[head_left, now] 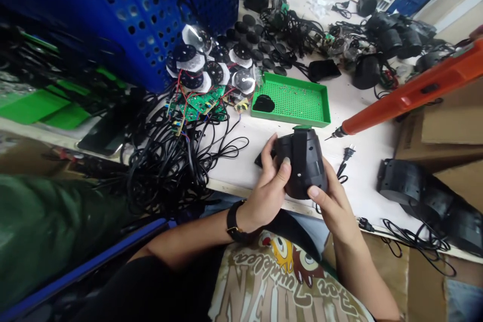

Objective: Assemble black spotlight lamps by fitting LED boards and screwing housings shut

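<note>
Between both hands, over the front edge of the white table, is a rounded black plastic housing [307, 161] with a raised strip and one small silver screw. My left hand [269, 188] grips its left side, thumb lying on the front. Around the lower right side wraps my right hand [332, 201], its thumb pressed near the bottom edge. Just behind the housing stands a green perforated tray [320, 118] holding small screws and a flat black piece [263, 103]. To the right hangs an orange electric screwdriver [400, 95], its bit pointing down-left, apart from both hands.
Green circuit boards [204, 103] with round black parts and a heap of black cables [162, 161] lie on the left. A blue crate [151, 15] rises behind them. More black housings [403, 181] and a plug [349, 152] are on the right. Cardboard boxes [453, 115] stand beyond.
</note>
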The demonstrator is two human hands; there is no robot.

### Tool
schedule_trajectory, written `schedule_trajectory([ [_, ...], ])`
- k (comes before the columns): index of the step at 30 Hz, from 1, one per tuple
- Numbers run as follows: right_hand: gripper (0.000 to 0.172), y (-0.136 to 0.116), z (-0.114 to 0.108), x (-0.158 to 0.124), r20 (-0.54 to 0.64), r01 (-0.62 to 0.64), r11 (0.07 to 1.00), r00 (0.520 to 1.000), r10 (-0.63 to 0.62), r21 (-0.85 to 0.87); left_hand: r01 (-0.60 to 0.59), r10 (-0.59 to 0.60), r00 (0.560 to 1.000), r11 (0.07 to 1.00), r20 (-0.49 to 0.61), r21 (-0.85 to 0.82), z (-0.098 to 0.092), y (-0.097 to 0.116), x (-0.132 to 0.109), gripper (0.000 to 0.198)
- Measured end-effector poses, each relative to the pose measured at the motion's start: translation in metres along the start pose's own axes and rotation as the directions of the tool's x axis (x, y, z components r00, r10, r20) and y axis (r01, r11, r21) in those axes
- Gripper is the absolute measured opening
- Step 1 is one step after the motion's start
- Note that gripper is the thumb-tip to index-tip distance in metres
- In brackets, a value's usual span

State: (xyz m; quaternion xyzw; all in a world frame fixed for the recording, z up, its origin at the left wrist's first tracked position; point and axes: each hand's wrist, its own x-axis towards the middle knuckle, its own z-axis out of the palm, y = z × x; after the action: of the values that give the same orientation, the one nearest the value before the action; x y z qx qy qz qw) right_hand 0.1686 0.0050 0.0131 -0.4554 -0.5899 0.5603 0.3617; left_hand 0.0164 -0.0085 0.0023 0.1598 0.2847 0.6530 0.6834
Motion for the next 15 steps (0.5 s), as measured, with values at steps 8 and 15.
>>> schedule_trajectory([
  [8, 0.075, -0.004, 0.002, -0.001, 0.049, 0.065, 0.982, 0.997, -0.057, -0.179, -0.05, 0.049, 0.999, 0.998, 0.018, 0.046, -0.004, -0.003, -0.002, 0.109],
  [15, 0.102, -0.011, 0.026, -0.002, 0.049, 0.183, 0.883, 0.982, -0.18, -0.433, 0.076, -0.054, 0.985, 0.988, -0.162, 0.134, -0.008, 0.003, 0.0, 0.06],
])
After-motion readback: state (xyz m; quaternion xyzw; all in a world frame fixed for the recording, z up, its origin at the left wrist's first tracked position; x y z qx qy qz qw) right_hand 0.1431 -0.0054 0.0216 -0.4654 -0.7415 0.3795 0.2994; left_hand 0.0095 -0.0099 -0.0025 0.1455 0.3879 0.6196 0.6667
